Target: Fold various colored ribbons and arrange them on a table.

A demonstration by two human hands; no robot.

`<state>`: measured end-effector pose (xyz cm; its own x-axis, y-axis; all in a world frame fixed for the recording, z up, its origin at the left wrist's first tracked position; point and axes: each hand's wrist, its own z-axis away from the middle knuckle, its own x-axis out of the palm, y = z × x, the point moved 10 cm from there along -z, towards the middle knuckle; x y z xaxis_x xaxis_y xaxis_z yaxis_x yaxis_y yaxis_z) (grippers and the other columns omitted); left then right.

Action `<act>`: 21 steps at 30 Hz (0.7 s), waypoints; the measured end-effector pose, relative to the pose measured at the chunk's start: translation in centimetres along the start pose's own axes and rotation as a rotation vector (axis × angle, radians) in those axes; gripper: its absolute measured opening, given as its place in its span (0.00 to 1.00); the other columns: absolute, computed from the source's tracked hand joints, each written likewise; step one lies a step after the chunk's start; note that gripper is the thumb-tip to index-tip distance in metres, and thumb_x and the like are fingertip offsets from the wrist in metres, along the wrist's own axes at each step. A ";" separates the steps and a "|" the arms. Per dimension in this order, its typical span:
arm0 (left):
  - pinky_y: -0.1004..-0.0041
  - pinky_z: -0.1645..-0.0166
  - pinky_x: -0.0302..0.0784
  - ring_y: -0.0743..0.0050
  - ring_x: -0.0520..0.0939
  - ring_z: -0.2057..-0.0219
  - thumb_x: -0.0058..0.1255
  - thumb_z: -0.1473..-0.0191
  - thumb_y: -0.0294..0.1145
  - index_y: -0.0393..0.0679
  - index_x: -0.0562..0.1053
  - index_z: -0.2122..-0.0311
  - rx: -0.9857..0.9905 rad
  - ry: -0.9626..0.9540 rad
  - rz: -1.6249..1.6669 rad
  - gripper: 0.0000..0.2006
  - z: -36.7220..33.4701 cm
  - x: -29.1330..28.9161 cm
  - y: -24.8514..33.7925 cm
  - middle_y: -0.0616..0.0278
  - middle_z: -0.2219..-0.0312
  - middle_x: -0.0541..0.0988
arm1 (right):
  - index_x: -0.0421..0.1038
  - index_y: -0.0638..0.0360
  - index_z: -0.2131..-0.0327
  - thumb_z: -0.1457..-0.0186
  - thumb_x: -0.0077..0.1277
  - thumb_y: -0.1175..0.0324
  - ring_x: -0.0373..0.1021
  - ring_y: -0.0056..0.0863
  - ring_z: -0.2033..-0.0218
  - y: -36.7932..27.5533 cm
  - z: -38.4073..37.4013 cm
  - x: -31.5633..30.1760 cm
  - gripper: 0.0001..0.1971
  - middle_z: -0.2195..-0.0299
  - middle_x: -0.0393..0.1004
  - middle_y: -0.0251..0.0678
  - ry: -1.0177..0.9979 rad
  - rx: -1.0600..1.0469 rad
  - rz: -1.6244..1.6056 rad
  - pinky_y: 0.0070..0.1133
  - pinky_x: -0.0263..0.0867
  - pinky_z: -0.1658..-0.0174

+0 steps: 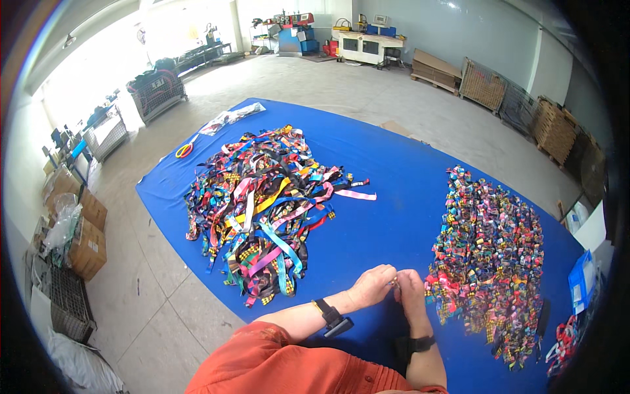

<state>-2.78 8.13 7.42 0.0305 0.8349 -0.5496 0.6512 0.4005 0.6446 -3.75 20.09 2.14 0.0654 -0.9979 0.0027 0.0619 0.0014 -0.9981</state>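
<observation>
My left hand (372,285) and my right hand (410,289) meet fingertip to fingertip near the front edge of a blue table cover (387,164). Both pinch one small piece of ribbon (396,281), mostly hidden by the fingers. Each wrist wears a black band. A big loose heap of long coloured ribbons (262,210) lies to the left of my hands. To the right spreads a wide pile of small folded ribbon pieces (489,256), its near edge almost touching my right hand.
Yellow-handled scissors (186,149) and clear packets (233,118) lie at the cover's far left corner. A blue packet (581,281) sits at the right edge. Cardboard boxes (85,230), wire cages (157,92), pallets (554,128) and machines (367,44) ring the concrete floor.
</observation>
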 end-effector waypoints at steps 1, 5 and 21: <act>0.59 0.61 0.75 0.48 0.78 0.64 0.52 0.52 0.18 0.40 0.67 0.67 0.002 0.000 -0.001 0.08 0.0 0.0 0.0 0.52 0.70 0.74 | 0.70 0.58 0.66 0.32 0.44 0.63 0.61 0.13 0.83 0.2 -0.1 -0.2 0.11 0.80 0.67 0.26 0.001 -0.002 -0.001 0.14 0.55 0.81; 0.60 0.59 0.76 0.50 0.77 0.62 0.53 0.54 0.17 0.40 0.68 0.65 0.099 -0.038 -0.014 0.10 0.1 0.3 0.9 0.54 0.67 0.75 | 0.71 0.57 0.67 0.36 0.47 0.64 0.57 0.12 0.86 1.8 -0.4 -1.1 0.09 0.81 0.66 0.25 -0.048 0.125 0.028 0.15 0.51 0.84; 0.62 0.57 0.78 0.52 0.78 0.61 0.53 0.54 0.17 0.39 0.71 0.63 0.202 -0.068 -0.049 0.11 0.0 0.3 1.9 0.56 0.60 0.77 | 0.72 0.54 0.72 0.37 0.47 0.57 0.54 0.13 0.87 4.0 -0.1 -1.4 0.14 0.80 0.67 0.24 -0.218 0.365 -0.059 0.15 0.48 0.84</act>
<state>-1.58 9.13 8.48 0.0416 0.7865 -0.6162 0.7919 0.3501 0.5003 -3.72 21.47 -1.92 0.2579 -0.9598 0.1113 0.4180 0.0070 -0.9084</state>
